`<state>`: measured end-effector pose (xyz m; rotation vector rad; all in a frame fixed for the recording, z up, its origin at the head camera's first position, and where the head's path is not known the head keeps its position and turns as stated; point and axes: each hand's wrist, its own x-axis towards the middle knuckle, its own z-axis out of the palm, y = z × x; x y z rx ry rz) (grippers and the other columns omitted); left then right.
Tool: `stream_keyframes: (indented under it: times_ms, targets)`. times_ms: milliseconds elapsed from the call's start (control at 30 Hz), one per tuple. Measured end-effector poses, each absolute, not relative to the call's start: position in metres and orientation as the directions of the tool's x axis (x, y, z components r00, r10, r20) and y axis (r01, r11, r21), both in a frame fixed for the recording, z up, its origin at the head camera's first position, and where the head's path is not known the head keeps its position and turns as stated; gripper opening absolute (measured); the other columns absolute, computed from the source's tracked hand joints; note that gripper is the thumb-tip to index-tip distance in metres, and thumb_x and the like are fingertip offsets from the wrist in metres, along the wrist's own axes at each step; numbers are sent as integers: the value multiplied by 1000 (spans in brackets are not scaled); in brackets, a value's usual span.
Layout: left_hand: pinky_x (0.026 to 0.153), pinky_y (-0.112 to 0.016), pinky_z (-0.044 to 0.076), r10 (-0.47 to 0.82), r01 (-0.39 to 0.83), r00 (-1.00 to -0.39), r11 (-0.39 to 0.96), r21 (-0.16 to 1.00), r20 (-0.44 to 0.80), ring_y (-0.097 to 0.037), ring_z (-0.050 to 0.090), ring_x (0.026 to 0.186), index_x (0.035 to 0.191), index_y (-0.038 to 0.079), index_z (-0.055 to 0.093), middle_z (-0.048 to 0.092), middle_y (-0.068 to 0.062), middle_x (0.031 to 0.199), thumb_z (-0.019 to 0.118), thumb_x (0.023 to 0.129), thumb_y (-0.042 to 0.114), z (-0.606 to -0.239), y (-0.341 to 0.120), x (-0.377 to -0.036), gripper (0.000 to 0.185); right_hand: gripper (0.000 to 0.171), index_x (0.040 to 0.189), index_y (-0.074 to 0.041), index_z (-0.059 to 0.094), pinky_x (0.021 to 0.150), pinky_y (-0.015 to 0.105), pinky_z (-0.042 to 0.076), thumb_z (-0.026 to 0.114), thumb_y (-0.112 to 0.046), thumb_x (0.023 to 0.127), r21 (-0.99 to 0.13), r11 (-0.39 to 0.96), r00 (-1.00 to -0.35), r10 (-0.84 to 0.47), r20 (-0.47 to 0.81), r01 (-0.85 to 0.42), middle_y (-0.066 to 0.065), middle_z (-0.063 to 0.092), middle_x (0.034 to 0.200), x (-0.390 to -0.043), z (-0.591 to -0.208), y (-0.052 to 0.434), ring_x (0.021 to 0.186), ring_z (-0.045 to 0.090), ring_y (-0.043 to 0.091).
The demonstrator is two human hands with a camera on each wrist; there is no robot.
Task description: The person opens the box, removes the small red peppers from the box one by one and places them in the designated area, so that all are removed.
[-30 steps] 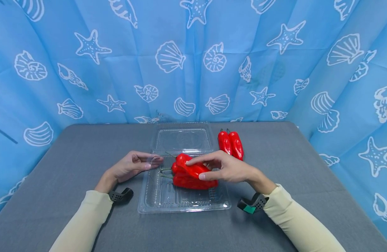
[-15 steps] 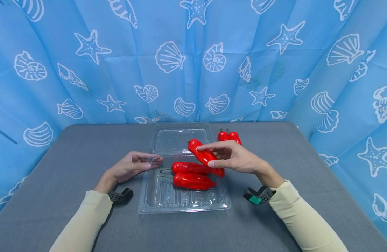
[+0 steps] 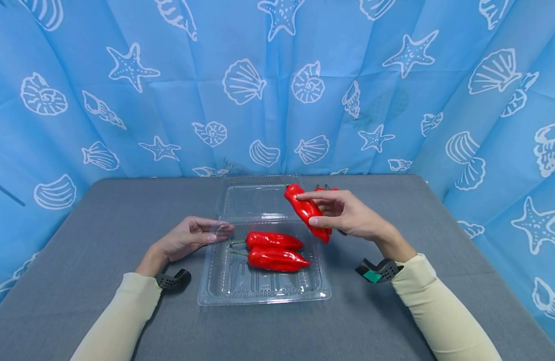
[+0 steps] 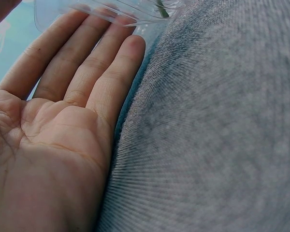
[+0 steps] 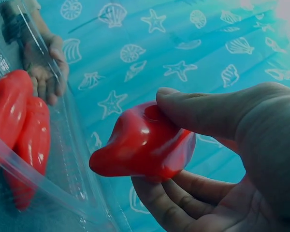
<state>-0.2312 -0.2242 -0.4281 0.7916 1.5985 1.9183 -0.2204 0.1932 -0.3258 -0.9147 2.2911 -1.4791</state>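
In the head view my right hand [image 3: 350, 213] grips a red pepper [image 3: 306, 213] between thumb and fingers, up over the right side of a clear plastic container [image 3: 264, 300]. The pepper tilts, its stem end up and to the left; the right wrist view shows its blunt tip [image 5: 99, 162] jutting from the grip. Inside the container lie two more red peppers [image 3: 277, 259], side by side, green stems to the left. My left hand [image 3: 191, 237] is at the container's left rim, its fingers [image 4: 87, 63] nearly straight and their tips seen through the clear plastic [image 4: 135, 14].
The container's lid [image 3: 264, 198] lies folded back behind it. Partly hidden by my right hand, a pair of red peppers [image 3: 328, 188] lies on the grey tablecloth [image 3: 404, 220] at the right. A blue curtain [image 3: 277, 115] with seashell prints hangs behind the table.
My right hand has lifted one pepper from the other peppers in the container and carried it up, back and to the right. The left hand has stayed at the rim.
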Motion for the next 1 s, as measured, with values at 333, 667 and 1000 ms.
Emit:
stream_keyframes:
  times_ms: [333, 667, 1000]
  targets:
    - [110, -36, 46, 711, -20, -693, -177, 984, 114, -25, 58, 130, 138, -11, 55, 62, -19, 137, 60, 96, -3, -429, -224, -232, 42, 56, 144, -15, 58, 87, 43, 59, 74, -9, 91, -890, 320, -824, -559, 98, -323, 14, 58, 132, -228, -326, 203, 112, 58, 36]
    - [109, -36, 46, 712, -15, -693, -173, 985, 114, -26, 58, 130, 138, -10, 55, 61, -20, 138, 59, 97, -3, -430, -225, -232, 42, 58, 145, -15, 56, 89, 38, 58, 75, -9, 91, -886, 347, -861, -499, 103, -307, 14, 59, 130, -238, -329, 215, 113, 58, 35]
    - [109, -35, 46, 708, -18, -700, -152, 988, 97, -24, 58, 130, 139, -6, 57, 62, -18, 138, 60, 97, -2, -431, -225, -232, 42, 60, 148, -15, 53, 86, 36, 60, 74, -12, 92, -889, 374, -889, -452, 73, -264, 16, 58, 133, -244, -329, 227, 116, 58, 36]
